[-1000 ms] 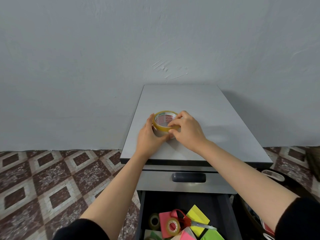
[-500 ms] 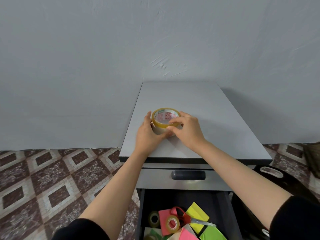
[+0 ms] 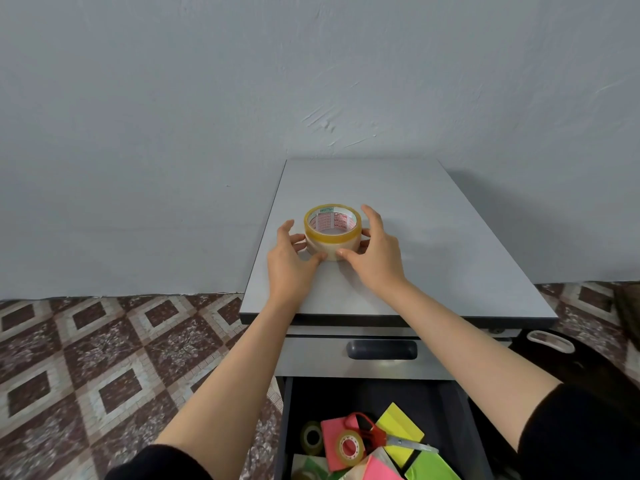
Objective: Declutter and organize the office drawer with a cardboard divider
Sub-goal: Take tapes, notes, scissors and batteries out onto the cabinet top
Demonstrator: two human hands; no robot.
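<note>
Hands (image 3: 291, 268) (image 3: 375, 259) seemingly grip tape (image 3: 332, 239) near cabinet's (image 3: 433, 237) left edge.

Two stacked tape rolls (image 3: 332, 233) flat on cabinet top (image 3: 433, 237); open drawer (image 3: 363, 393) below, cluttered with sticky notes (image 3: 330, 431), scissors (image 3: 377, 438), small tape (image 3: 349, 446).

The tape rolls (image 3: 332, 237) shone: glossy clear plastic film wound over a printed paper core. The cabinet top (image 3: 433, 244) beneath looked smooth and matt, like grey laminate. The drawer front (image 3: 311, 358) had a dull metal sheen, and its handle (image 3: 382, 349) was dark plastic. The wall (image 3: 173, 133) was matt paint, roughly scraped in places. The floor (image 3: 104, 358) was speckled tile. The sticky notes (image 3: 330, 434) were matt paper.
</note>
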